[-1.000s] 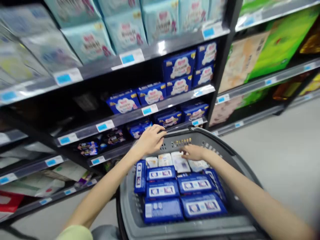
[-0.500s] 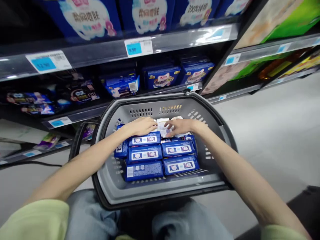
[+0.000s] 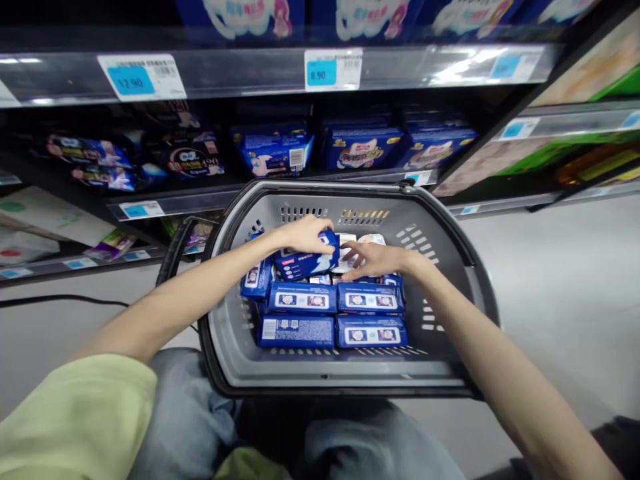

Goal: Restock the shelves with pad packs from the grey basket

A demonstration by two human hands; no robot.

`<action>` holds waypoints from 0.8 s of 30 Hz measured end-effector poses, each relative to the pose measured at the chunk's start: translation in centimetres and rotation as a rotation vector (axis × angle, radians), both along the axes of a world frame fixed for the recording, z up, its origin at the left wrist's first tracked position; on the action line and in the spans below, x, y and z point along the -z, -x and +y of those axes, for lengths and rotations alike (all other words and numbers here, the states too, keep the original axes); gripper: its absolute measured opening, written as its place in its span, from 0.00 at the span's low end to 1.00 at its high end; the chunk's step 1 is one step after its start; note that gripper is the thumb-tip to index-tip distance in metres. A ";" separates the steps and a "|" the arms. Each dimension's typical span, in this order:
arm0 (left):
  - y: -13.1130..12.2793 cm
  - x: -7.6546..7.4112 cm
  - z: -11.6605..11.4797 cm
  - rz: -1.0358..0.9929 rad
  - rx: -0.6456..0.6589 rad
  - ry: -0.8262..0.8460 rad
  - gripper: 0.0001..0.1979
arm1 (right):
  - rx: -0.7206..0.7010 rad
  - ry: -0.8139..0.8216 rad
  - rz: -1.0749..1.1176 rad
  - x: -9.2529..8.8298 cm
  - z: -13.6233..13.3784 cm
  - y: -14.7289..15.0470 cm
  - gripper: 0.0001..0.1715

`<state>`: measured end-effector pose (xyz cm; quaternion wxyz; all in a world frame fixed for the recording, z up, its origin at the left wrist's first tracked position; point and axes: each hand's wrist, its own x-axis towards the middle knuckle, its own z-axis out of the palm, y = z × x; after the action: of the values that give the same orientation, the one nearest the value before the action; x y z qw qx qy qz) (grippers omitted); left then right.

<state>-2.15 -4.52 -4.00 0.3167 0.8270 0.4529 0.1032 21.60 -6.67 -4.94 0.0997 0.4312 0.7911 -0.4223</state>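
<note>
My left hand [image 3: 311, 233] is closed on a blue pack of sanitary pads [image 3: 304, 264], tilted up at the back left of the grey shopping basket [image 3: 350, 375]. Just right of it, my right hand [image 3: 374, 259] is open, fingers apart and slightly bent, over the white packs [image 3: 345, 248]; whether it touches them I cannot tell. Several more blue packs [image 3: 371, 298] lie in rows at the front of the basket. Another blue pack [image 3: 257, 279] stands at the left wall, partly under my left forearm.
Store shelves with price tags [image 3: 333, 70] rise behind the basket. Similar blue packs [image 3: 363, 147] stand on the lower shelf. The basket's black handle [image 3: 176, 250] sticks out at left, and a black cable [image 3: 65, 300] runs across the floor there.
My left hand has taken hold of a blue pack from the back left and tilted it up out of its row. My right hand stays over the white packs. The view has shifted.
</note>
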 end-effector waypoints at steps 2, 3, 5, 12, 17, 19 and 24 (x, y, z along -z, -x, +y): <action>0.3 -0.3 0.7 -0.102 -0.136 -0.033 0.26 | 0.066 -0.023 0.111 -0.1 0.3 -0.4 0.55; 0.4 -0.4 1.0 -0.168 -0.204 -0.037 0.25 | 0.116 -0.041 0.180 -0.3 0.5 -0.6 0.54; 0.5 -0.5 1.5 -0.282 -0.330 -0.029 0.22 | 0.234 -0.053 0.347 -0.6 0.8 -0.9 0.52; -0.5 -1.0 0.8 -0.634 -0.425 0.264 0.13 | 0.550 0.000 0.619 -2.1 1.2 -0.4 0.38; -1.1 -1.7 0.1 -0.734 -0.409 0.350 0.12 | 0.667 0.014 0.817 -2.2 1.0 0.5 0.32; -1.0 -1.5 0.3 -0.718 -0.393 0.290 0.14 | 0.711 0.038 0.891 -2.0 0.9 0.7 0.29; -0.4 -0.9 0.8 -0.580 -0.335 0.135 0.23 | 0.808 0.043 1.005 -1.4 0.7 1.6 0.24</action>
<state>-1.73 -3.70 -3.11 0.4647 0.6547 0.4794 0.3544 20.03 -5.96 -3.50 -0.4414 0.4425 0.5080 -0.5928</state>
